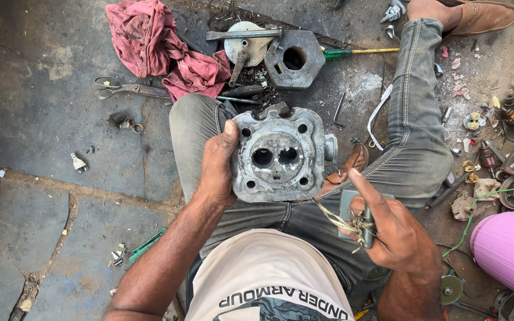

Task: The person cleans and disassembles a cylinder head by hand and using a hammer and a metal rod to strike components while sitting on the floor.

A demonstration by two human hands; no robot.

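The left hand (pixel 218 169) is gripping the grey cast-metal cylinder head (pixel 278 156) by its edge; judged heavy, rigid. The right hand (pixel 397 232) is clutching a grey block (pixel 352 215).

On the stone floor (pixel 43 119) we see a crumpled red rag (pixel 156 47) near the far edge, with scissors (pixel 127 89) lying just beside it. Next to the rag sit a round metal cover (pixel 246 43) and a dark hexagonal block (pixel 294 58). A green-handled screwdriver (pixel 352 52) lies beyond the block. A pink plastic container (pixel 510 246) stands at the floor's right edge amid small scattered parts.
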